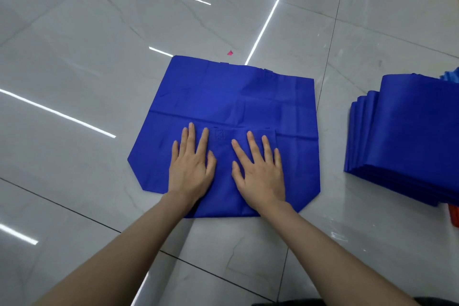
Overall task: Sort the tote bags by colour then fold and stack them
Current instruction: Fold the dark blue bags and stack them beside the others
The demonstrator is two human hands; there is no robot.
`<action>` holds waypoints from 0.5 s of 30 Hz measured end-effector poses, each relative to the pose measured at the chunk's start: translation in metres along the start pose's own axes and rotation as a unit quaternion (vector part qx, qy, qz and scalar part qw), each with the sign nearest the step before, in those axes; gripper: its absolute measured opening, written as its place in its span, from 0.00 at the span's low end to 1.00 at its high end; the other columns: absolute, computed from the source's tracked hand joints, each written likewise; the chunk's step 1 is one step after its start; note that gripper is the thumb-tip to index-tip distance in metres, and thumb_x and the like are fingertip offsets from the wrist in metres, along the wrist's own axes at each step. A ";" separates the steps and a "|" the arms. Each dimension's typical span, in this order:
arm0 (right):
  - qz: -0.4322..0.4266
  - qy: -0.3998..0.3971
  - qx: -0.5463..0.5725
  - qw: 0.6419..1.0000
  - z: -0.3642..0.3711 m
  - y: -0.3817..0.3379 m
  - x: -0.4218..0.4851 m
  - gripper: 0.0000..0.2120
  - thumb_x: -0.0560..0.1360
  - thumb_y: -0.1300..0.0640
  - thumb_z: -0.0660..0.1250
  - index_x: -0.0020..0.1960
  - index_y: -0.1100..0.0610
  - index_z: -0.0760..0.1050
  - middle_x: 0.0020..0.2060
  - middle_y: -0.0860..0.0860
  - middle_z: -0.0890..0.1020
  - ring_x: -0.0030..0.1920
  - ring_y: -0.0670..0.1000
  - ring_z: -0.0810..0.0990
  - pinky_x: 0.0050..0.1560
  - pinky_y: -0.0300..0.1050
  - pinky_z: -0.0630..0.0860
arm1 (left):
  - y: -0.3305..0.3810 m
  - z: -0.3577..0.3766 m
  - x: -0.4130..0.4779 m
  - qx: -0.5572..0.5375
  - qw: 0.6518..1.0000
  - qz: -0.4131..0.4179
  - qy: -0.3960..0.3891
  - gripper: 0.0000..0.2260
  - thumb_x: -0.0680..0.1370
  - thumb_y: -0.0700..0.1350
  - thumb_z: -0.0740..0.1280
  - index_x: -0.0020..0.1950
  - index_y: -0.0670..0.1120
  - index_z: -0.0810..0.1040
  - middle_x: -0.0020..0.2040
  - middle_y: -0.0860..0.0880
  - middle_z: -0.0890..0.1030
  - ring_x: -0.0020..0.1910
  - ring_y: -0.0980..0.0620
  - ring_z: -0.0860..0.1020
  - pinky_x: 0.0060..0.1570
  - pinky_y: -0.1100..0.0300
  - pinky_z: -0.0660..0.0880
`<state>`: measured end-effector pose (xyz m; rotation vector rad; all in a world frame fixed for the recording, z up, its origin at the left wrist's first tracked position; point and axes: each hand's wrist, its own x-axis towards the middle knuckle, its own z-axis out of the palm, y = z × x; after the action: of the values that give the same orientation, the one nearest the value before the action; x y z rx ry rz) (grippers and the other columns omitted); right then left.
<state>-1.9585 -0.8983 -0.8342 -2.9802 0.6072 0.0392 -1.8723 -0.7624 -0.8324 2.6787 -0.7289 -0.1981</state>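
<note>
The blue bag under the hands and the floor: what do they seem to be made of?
Blue bag: thin matte fabric, probably non-woven synthetic; it lies flat, keeps sharp creases, no shine. Floor: glossy grey tile with marble-like veins, perhaps ceramic; it mirrors lights and shows dark joints.

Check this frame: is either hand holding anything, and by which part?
Nothing is gripped. Left hand and right hand press flat on the bag's near middle.

My left hand [191, 169] and right hand [258, 176] lie flat, side by side, on the near half of the tote bag [223, 97], which is spread on the floor [99, 57]. Well right of my fingers [252, 144] sits a stack of folded bags [407, 131]; ahead of them, past the bag's far edge, lies a small scrap [230, 52].
</note>
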 end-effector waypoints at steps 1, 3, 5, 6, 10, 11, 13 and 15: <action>-0.001 0.000 0.000 1.000 -0.001 0.000 -0.001 0.26 0.77 0.41 0.45 0.75 0.42 0.58 0.75 0.49 0.59 0.75 0.58 0.56 0.71 0.60 0.56 | 0.000 0.001 -0.010 0.025 1.000 0.005 0.002 0.30 0.77 0.57 0.43 0.77 0.47 0.54 0.77 0.42 0.52 0.76 0.45 0.51 0.72 0.50 0.48; -0.007 -0.011 -0.006 1.000 0.000 0.000 -0.002 0.27 0.77 0.40 0.43 0.75 0.42 0.56 0.76 0.49 0.57 0.76 0.58 0.55 0.72 0.60 0.54 | 0.003 0.008 -0.037 0.055 0.998 0.023 0.003 0.28 0.79 0.57 0.48 0.76 0.46 0.58 0.76 0.40 0.57 0.75 0.43 0.56 0.69 0.49 0.54; -0.011 -0.014 -0.012 1.000 0.000 0.001 -0.002 0.27 0.77 0.40 0.42 0.75 0.43 0.55 0.76 0.49 0.57 0.76 0.58 0.54 0.72 0.59 0.52 | 0.005 0.014 -0.058 0.055 0.998 0.032 0.009 0.25 0.80 0.55 0.49 0.74 0.47 0.61 0.74 0.39 0.61 0.73 0.42 0.60 0.66 0.48 0.59; -0.011 -0.008 -0.022 1.000 -0.001 0.000 -0.001 0.27 0.77 0.41 0.43 0.75 0.43 0.57 0.76 0.50 0.58 0.75 0.59 0.55 0.72 0.60 0.52 | 0.005 0.015 -0.061 0.051 0.998 0.029 0.014 0.24 0.80 0.54 0.49 0.74 0.47 0.62 0.74 0.39 0.62 0.73 0.41 0.61 0.66 0.48 0.59; -0.054 0.035 -0.033 0.997 -0.006 -0.011 -0.010 0.25 0.77 0.45 0.49 0.72 0.48 0.66 0.72 0.51 0.67 0.71 0.59 0.65 0.68 0.62 0.62 | 0.006 0.017 -0.057 0.049 0.998 0.025 0.015 0.24 0.80 0.53 0.49 0.74 0.45 0.62 0.74 0.39 0.60 0.73 0.41 0.59 0.67 0.47 0.59; -0.089 0.025 -0.025 0.995 -0.004 -0.015 -0.019 0.25 0.78 0.45 0.49 0.72 0.48 0.66 0.72 0.50 0.68 0.71 0.58 0.66 0.67 0.62 0.65 | 0.006 0.017 -0.057 0.047 0.999 0.025 0.011 0.25 0.80 0.53 0.48 0.74 0.45 0.61 0.75 0.39 0.60 0.74 0.41 0.59 0.67 0.47 0.59; -0.123 0.015 -0.011 0.992 0.001 -0.016 -0.032 0.24 0.79 0.45 0.49 0.73 0.47 0.65 0.72 0.48 0.67 0.72 0.55 0.65 0.67 0.60 0.66 | 0.005 0.018 -0.058 0.055 0.998 0.024 0.005 0.25 0.80 0.54 0.48 0.75 0.45 0.61 0.75 0.39 0.59 0.74 0.41 0.58 0.67 0.48 0.58; -0.094 0.013 -0.003 0.995 0.005 -0.007 -0.036 0.24 0.79 0.43 0.49 0.73 0.45 0.63 0.73 0.48 0.65 0.73 0.55 0.62 0.70 0.59 0.63 | 0.006 0.016 -0.058 0.062 0.998 0.023 0.010 0.25 0.80 0.54 0.49 0.75 0.46 0.61 0.75 0.39 0.60 0.74 0.40 0.60 0.67 0.48 0.57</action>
<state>-1.9889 -0.8772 -0.8373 -3.0343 0.3272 -0.0133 -1.9286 -0.7421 -0.8430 2.7736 -0.8219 -0.1184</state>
